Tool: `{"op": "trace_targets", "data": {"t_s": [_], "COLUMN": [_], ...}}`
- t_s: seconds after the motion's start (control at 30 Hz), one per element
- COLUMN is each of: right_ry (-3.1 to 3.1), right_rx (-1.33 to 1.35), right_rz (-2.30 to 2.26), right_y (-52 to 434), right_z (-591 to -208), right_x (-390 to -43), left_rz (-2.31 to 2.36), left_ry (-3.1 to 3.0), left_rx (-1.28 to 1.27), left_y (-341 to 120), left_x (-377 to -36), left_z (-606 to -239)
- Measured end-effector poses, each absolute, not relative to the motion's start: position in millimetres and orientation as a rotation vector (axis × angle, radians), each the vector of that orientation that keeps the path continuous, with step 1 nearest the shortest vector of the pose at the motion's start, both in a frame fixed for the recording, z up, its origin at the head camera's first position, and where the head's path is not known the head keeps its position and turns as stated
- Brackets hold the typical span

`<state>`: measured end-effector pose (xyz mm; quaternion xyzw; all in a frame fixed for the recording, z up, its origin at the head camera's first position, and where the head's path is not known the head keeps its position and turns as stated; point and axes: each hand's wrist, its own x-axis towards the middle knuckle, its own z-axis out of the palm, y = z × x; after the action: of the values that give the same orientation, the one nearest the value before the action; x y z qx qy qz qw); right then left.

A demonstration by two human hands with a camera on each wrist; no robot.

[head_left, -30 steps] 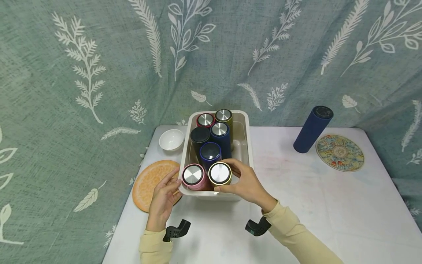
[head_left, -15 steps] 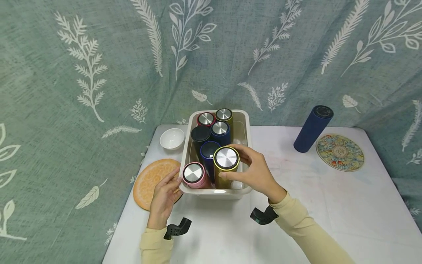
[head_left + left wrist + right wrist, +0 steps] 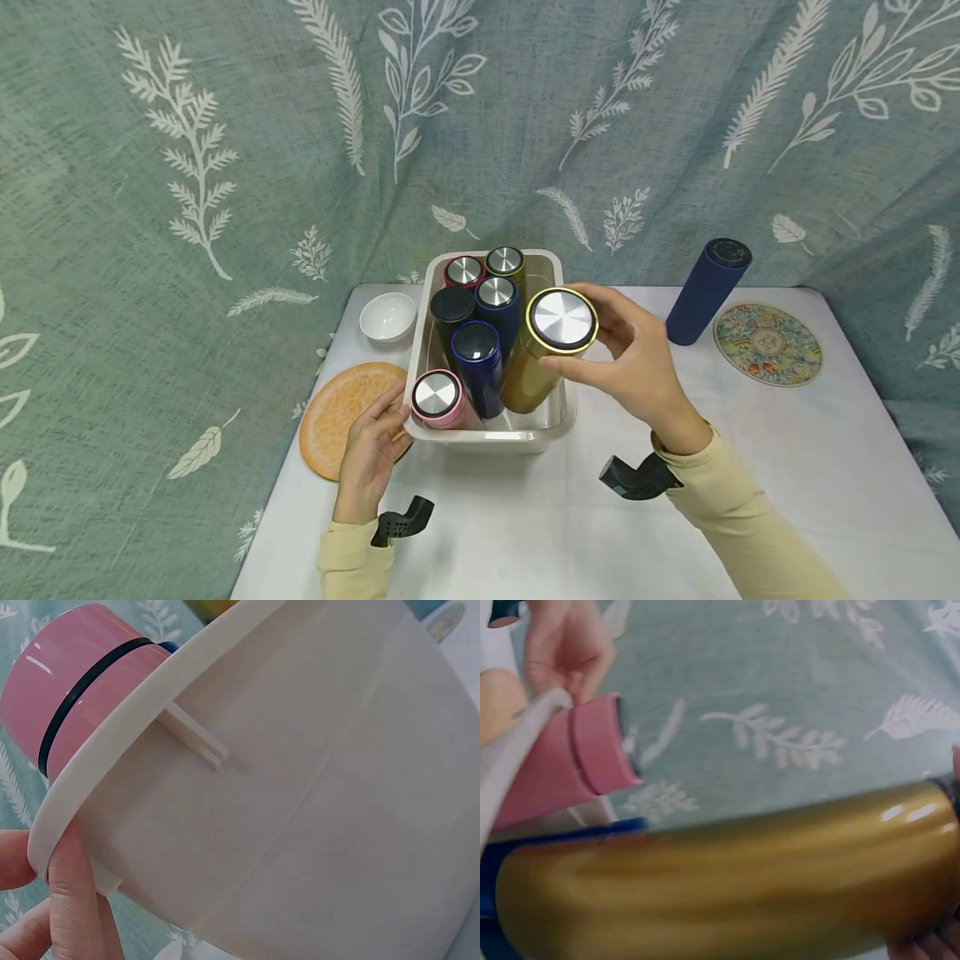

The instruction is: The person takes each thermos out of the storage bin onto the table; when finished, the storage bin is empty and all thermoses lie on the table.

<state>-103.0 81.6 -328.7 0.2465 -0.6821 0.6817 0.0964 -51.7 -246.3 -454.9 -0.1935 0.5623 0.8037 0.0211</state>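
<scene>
My right hand (image 3: 630, 358) grips a gold flask (image 3: 543, 350) by its silver-topped cap and holds it tilted, its base still above the white bin (image 3: 487, 437). The same gold flask (image 3: 720, 877) fills the right wrist view. My left hand (image 3: 371, 446) holds the bin's near left corner, fingers (image 3: 71, 900) under the rim (image 3: 150, 720). A pink flask (image 3: 437, 400) stands in that corner, beside a dark blue flask (image 3: 480, 358). Several more flasks stand behind them in the bin.
A small white bowl (image 3: 387, 317) and an orange round mat (image 3: 341, 412) lie left of the bin. At the back right a navy flask (image 3: 707, 292) stands beside a patterned round coaster (image 3: 767, 344). A leaf-print curtain hangs behind the white table (image 3: 750, 483).
My right hand has lifted the gold flask up out of the bin's near corner and moved it right, tilting it. My left hand has stayed on the bin's corner.
</scene>
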Motion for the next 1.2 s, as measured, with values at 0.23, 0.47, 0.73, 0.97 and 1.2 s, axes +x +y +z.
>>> {"op": "trace_targets", "data": {"t_s": [0.23, 0.47, 0.73, 0.97, 1.2], "right_ry": [-1.883, -1.851, -1.827, -1.999, -2.182], "right_rx": [0.559, 0.38, 0.237, 0.022, -0.123], "right_rz": [2.067, 2.055, 2.024, 1.907, 1.811], "right_y": [102, 124, 147, 160, 168], "right_z": [-306, -302, -312, -333, -357], "right_x": [-99, -106, -121, -135, -152], "left_rz": [2.51, 2.503, 2.513, 2.509, 2.499], "left_ry": [1.713, 1.706, 1.694, 1.719, 1.744], "left_rx": [-0.595, -0.601, -0.599, -0.583, -0.561], "left_y": [-246, -245, -247, -247, -246], "left_x": [-51, -52, -51, -50, -51], "left_z": [-454, -455, -455, -454, -454]}}
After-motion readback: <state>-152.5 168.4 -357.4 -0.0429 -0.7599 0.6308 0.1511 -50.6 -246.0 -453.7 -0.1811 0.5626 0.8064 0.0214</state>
